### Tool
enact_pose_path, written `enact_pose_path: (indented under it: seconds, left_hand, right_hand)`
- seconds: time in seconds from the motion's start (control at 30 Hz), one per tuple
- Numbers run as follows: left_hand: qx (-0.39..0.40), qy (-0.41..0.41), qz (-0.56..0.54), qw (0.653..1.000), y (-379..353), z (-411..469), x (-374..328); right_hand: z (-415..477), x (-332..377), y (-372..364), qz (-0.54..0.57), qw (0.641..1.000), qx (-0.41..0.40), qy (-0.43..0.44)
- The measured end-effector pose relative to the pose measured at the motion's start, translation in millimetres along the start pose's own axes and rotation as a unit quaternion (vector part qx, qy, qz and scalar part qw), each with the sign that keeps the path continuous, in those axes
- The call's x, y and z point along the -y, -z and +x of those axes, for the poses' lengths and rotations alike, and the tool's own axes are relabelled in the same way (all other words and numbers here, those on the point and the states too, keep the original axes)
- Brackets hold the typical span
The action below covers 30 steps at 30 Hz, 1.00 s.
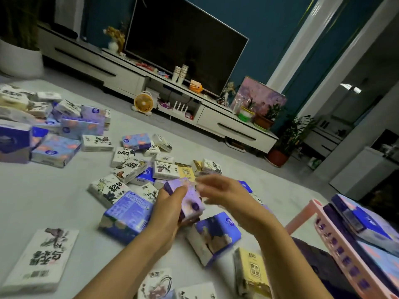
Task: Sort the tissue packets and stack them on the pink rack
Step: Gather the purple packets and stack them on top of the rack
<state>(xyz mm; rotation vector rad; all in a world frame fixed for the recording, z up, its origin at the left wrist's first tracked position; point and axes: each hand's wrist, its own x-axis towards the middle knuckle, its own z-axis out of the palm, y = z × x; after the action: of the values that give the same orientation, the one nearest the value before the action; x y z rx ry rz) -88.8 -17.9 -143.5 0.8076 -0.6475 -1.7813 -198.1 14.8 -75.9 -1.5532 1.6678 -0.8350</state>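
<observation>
Left hand [166, 209]: fingers and thumb curled round a lilac tissue packet [191, 200], gripping its left side and holding it above the pile
Right hand [224, 192]: blurred; fingers reach to the lilac tissue packet's top edge; cannot tell whether they pinch it or only touch
Pink rack [336, 247]: at lower right, just beside the right forearm; blue packets [364, 221] lie stacked on it
Loose packets: scattered over the floor [54, 197]; a white packet [45, 260] at lower left, a yellow packet [252, 270] near the rack, a dark blue packet [127, 212] touching the left wrist
Background: television [185, 46] on a long low cabinet [228, 126]; small orange fan [143, 102] on the floor before it
</observation>
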Motion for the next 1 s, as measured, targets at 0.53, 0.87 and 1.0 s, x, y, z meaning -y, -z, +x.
enact_pose_path:
  seconds: [0.53, 0.87, 1.0]
  left_hand:
    - [0.010, -0.064, 0.104, 0.992, -7, -15, 0]
    - [0.034, -0.223, 0.165, 0.960, 3, -40, -24]
    - [0.031, -0.252, 0.222, 0.942, 8, -61, -23]
  right_hand:
    - [86, -83, 21, -0.288, 0.928, -0.181, -0.153]
    - [-32, 17, 15, -0.383, 0.893, -0.213, 0.105]
    - [-112, 55, 30, -0.372, 0.886, -0.206, 0.184]
